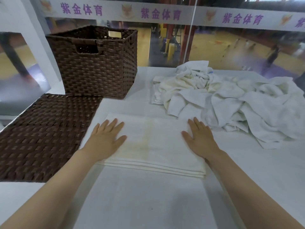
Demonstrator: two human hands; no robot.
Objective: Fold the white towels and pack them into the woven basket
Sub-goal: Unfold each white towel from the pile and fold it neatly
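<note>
A: From the head view, where did the folded towel (153,144) lie?

B: It lay flat on the white desk (148,204), straight in front of the person, with several layers showing along its near edge. The left hand (105,139) rested on its left part and the right hand (200,139) on its right part.

A: And each grip?

B: Both were spread wide, fingers straight, palms pressing down on the cloth. Neither one had closed around anything.

A: The rest of the towels?

B: A crumpled pile of white towels (231,100) sat to the right and farther back on the desk, well apart from the woven basket (99,63). The basket stood upright at the back left, its top open. A flat woven lid (44,134) lay in front of it, just beside the folded towel's left edge.

A: How would that towel likely handle?

B: It looked soft, light and limp, so it would probably sag or fall open if lifted by one corner. A faint yellowish band ran across its middle, but it looked like a stain, not a stiffener.

A: So where should one take hold?

B: Probably at the two short ends, fingers slid under and thumbs on top, pinching all layers together. A hand beneath the middle might keep the fold intact on the way to the basket.
</note>
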